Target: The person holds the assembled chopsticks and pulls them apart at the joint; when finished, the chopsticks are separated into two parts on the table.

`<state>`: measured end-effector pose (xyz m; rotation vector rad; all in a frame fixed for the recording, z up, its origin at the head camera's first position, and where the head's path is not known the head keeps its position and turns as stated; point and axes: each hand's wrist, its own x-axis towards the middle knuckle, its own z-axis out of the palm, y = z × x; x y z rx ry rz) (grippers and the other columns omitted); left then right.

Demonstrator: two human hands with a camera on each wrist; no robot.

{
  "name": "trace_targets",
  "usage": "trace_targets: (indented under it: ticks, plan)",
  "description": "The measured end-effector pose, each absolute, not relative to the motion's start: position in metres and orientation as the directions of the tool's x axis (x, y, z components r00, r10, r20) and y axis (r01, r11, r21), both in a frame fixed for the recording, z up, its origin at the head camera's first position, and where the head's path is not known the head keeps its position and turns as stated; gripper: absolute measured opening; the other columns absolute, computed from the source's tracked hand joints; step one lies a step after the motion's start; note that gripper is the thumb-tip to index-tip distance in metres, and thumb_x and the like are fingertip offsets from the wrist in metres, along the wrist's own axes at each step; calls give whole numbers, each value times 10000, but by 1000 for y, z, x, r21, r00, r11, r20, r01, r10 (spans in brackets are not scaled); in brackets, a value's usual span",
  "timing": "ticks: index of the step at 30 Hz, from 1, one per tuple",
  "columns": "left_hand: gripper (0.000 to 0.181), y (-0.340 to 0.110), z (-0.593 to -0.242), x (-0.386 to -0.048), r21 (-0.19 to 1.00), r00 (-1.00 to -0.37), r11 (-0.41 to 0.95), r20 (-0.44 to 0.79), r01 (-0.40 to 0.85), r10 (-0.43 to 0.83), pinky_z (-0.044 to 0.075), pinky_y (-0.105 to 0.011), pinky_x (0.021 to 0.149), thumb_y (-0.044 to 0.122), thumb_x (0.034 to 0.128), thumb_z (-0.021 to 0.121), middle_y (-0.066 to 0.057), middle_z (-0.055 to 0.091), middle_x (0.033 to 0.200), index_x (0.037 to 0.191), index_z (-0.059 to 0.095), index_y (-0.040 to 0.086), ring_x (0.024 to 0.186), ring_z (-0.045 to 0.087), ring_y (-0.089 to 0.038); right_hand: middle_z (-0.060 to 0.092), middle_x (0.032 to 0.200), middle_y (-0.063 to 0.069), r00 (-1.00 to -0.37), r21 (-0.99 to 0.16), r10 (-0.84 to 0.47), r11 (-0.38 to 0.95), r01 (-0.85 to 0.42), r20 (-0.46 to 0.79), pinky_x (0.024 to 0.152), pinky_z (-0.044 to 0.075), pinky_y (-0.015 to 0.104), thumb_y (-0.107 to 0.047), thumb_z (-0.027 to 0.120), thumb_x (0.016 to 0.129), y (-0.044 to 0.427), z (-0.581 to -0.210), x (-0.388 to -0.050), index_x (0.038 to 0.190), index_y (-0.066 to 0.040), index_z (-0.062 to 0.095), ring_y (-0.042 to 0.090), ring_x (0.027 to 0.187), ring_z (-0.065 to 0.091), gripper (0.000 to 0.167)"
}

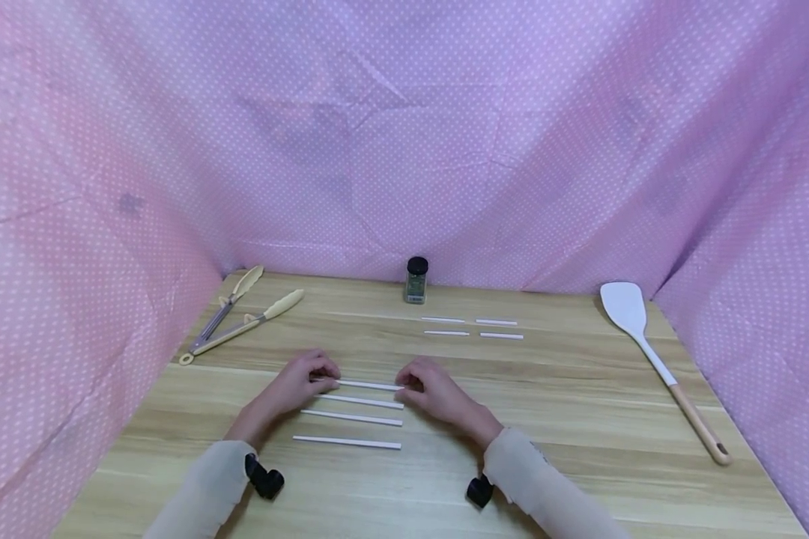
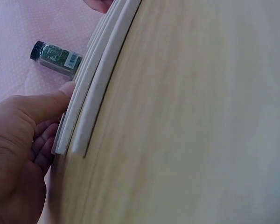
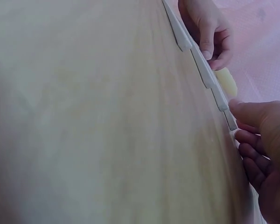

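Several long white sticks lie in roughly parallel rows on the table, the nearest one (image 1: 347, 442) a little apart from the others. My left hand (image 1: 308, 380) pinches the left end of the farthest long white stick (image 1: 367, 385) between thumb and fingers. At that stick's other end is my right hand (image 1: 434, 389), its thumb and curled fingers pinching the tip. From the left wrist, the left thumb lies along the row of sticks (image 2: 97, 84). From the right wrist, stepped stick ends (image 3: 219, 98) run up to the right thumb, with the left hand (image 3: 209, 32) beyond.
Several short white sticks (image 1: 501, 336) lie farther back in two rows. Behind them stands a black-capped spice jar (image 1: 416, 281). Spread tongs (image 1: 243, 322) rest at the back left. A white spatula with a wooden handle (image 1: 661, 363) lies along the right. Pink dotted cloth (image 1: 404, 135) surrounds the table.
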<state>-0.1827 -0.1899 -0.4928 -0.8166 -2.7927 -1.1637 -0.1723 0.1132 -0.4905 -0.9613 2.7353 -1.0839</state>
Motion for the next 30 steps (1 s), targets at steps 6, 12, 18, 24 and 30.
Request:
trace_targets:
  ticks: [6,12,18,24,30]
  plan:
    - [68,-189,-492,-183,656,-864,591,202,469,462,493,-234,733,154,834,733,86,590,884,873,690,190,813,561,-48,600,953,-71,-786,-570,-585,583,-579,200,833,462,253,-271,684,886,112,-492,-173,967,-179,667,72,913,521,123]
    - [73,-187,-492,-182,638,-878,626,182,448,443,474,-232,720,220,856,707,93,589,881,863,682,152,807,539,-52,605,920,-81,-800,-577,-554,584,-571,230,805,466,248,-234,675,894,110,-494,-172,924,-175,669,68,890,526,67]
    - [103,-184,-485,-179,657,-900,641,141,397,412,480,-254,760,248,871,689,76,598,899,878,673,147,838,551,-79,635,917,-74,-833,-635,-504,572,-519,228,798,480,243,-228,671,897,110,-489,-170,934,-168,692,63,873,559,74]
    - [28,-177,-468,-177,717,-917,609,106,339,385,486,-264,788,200,899,664,72,611,927,914,650,181,872,567,-97,621,978,-71,-882,-673,-440,603,-429,168,838,498,278,-238,631,925,117,-472,-169,992,-180,675,79,935,563,98]
    - [63,-161,-448,-179,649,-879,617,186,445,438,501,-239,748,160,887,682,89,603,899,940,677,194,840,566,-70,619,968,-69,-906,-700,-378,595,-395,190,844,502,292,-211,626,930,127,-455,-171,989,-159,679,95,944,554,96]
